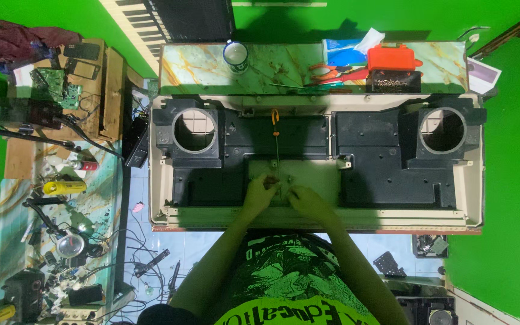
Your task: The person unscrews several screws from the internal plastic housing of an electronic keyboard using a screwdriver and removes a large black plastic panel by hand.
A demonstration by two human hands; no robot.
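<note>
The screwdriver (275, 141) stood just ahead of the left hand (259, 194), its long axis running straight away, fingers pinched together at its tip, while the right hand (308, 201) lay curled just beside.

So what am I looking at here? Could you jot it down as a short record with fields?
Setting: cluttered workbench among green walls
Main item: opened keyboard case, black inside, with two round speaker holes
Left hand: fingers on the pale centre panel
Right hand: on the same panel, close beside the left
Tool: screwdriver with orange handle lying in the case
Behind: mug, red pliers, orange box on a marbled shelf
</note>
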